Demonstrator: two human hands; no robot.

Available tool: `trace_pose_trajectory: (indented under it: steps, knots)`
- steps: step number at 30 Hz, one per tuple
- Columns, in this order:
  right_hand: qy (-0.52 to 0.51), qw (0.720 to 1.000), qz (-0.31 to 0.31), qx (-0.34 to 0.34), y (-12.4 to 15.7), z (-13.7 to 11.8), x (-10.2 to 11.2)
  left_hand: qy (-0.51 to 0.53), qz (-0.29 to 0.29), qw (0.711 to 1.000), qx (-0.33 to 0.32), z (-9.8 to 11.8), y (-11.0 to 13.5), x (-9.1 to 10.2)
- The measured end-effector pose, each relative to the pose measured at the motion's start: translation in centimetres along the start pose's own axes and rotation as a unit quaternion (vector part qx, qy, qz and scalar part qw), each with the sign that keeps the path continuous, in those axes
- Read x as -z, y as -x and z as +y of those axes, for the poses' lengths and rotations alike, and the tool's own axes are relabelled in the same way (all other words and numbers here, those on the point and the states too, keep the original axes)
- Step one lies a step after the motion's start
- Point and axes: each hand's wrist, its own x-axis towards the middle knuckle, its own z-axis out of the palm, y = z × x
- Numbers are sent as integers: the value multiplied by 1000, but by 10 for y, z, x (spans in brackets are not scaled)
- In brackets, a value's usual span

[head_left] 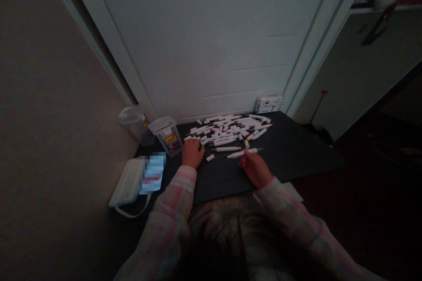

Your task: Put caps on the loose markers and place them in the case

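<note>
My right hand (256, 169) pinches a white marker (235, 154) above the dark tabletop, its grey end pointing right. My left hand (193, 153) is closed at the left end of the marker pile, beside a clear plastic box (165, 135) with a yellow and dark label. A small dark piece shows at its fingers, too dim to name. Between the hands lie a loose white cap (210, 158) and another white marker (226, 149). Many white markers and caps with coloured ends form a scattered pile (231, 129) just beyond.
A second clear container (134, 122) stands at the back left. A phone (153, 173) rests by a white device (126, 182) with a cable at the left. At the back right, a pack of markers (269, 103) leans against the white door (211, 17). The dark tabletop (296, 153) extends right.
</note>
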Motion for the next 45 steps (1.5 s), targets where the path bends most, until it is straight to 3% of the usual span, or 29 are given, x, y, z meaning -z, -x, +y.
trace_pose_trajectory:
  steps: [45]
  knots:
    - [5, 1000, 13, 4, 2, -1, -1, 20, 7, 1000, -1, -1, 1, 0]
